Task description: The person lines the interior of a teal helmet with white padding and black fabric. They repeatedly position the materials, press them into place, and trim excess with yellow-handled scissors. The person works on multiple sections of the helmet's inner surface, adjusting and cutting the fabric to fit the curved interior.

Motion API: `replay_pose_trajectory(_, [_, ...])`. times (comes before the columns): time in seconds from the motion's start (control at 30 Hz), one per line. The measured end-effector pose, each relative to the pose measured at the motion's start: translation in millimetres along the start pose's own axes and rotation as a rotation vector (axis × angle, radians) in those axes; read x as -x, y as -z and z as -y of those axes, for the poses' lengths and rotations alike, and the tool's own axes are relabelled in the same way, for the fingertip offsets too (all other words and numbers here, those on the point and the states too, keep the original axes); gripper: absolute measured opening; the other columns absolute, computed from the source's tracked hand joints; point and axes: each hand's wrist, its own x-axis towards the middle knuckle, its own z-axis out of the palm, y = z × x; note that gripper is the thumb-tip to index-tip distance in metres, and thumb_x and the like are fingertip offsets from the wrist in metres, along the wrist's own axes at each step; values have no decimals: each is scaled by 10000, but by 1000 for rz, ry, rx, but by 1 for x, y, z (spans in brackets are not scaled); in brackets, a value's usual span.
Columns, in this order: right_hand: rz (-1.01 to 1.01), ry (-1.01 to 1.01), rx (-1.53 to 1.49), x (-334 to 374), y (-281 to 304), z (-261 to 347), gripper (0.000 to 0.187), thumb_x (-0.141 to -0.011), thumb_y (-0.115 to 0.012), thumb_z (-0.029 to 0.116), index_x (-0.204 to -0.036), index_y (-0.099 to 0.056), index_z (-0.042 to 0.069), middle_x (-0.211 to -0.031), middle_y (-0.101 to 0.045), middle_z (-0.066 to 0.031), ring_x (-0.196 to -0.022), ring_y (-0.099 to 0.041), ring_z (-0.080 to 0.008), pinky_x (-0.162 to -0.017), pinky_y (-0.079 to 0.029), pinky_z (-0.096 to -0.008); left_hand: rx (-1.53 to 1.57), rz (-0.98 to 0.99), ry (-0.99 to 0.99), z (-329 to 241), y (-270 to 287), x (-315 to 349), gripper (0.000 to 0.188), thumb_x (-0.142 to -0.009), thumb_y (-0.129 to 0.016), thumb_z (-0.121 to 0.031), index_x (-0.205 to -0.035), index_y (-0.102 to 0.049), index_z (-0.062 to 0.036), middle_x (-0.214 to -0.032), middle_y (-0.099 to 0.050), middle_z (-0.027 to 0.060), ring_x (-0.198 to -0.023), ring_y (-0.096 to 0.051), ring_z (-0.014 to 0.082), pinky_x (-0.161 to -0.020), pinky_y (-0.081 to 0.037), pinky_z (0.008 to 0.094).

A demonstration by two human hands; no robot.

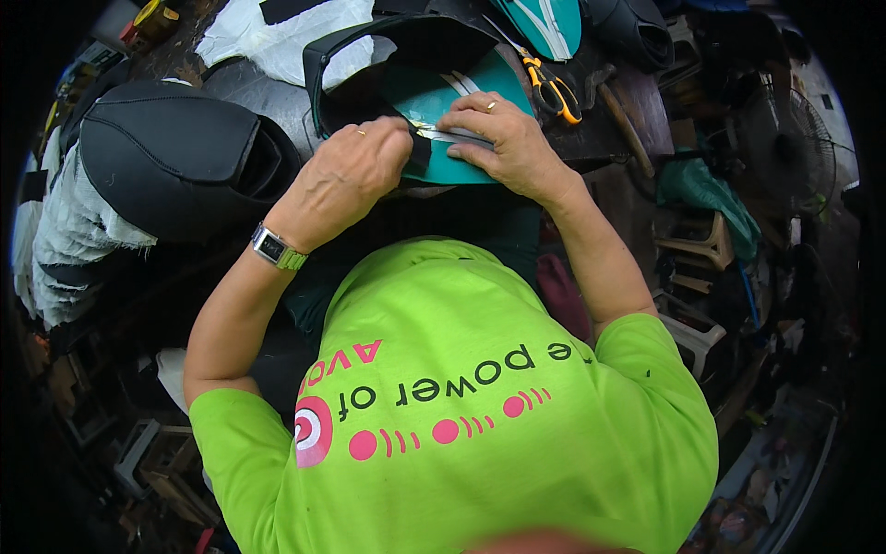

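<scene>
A teal panel (459, 170) with white strips (452, 136) on it lies at the table's near edge. Behind and around its left side curves a black stitched piece (318, 65) with a raised rim. My left hand (355, 171) is closed at the panel's left part, fingers bunched around a small black piece of material (420, 152); its fingertips are partly hidden. On the right, my right hand (508, 143) bends over the panel, with fingers and thumb closed about a white strip. Both hands work close together, a short gap between them.
Orange-handled scissors (554, 92) and a hammer (628, 129) lie to the right. A bulky black stitched cover (166, 175) sits at the left. Farther back are white cloth (277, 42), another teal panel (544, 23) and a black piece (632, 32). A fan (794, 152) stands far right.
</scene>
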Motion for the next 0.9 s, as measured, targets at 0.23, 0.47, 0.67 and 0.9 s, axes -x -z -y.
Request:
replay_pose_trajectory(0.23, [-96, 4, -44, 11, -9, -5, 294, -821, -813, 96, -1097, -724, 51, -1172, -684, -104, -1111, -636, -309, -949, -529, -391, 146, -316, 314, -11, -22, -8, 207, -923, -649, 13, -1097, -540, -17, -1070, -615, 146, -873, -673, 365, -737, -571, 407])
replay_pose_trajectory(0.47, [28, 153, 6, 0, 6, -33, 238, -853, -795, 83, -1077, -723, 47, -1220, -677, -100, -1143, -631, -295, -972, -524, -384, 259, -377, 369, -21, -18, -17, 95, -975, -625, -59, -1031, -565, -13, -949, -608, 181, -818, -653, 395, -701, -541, 444])
replay_pose_trajectory(0.67, [-192, 291, 88, 5, 16, -35, 190, -810, -810, 55, -984, -735, 33, -1054, -721, -100, -968, -690, -282, -859, -566, -373, 236, -153, 65, -26, 28, -7, 271, -869, -775, -52, -1099, -633, -42, -1136, -655, 107, -1035, -667, 340, -861, -557, 406])
replay_pose_trajectory(0.9, [-413, 4, 303, 38, 40, -42, 195, -825, -780, 56, -1014, -740, 33, -1005, -738, -125, -974, -685, -335, -867, -558, -411, -10, -124, 41, -8, 40, -14, 240, -897, -755, -153, -1106, -680, -61, -1085, -692, 109, -970, -657, 307, -939, -517, 409])
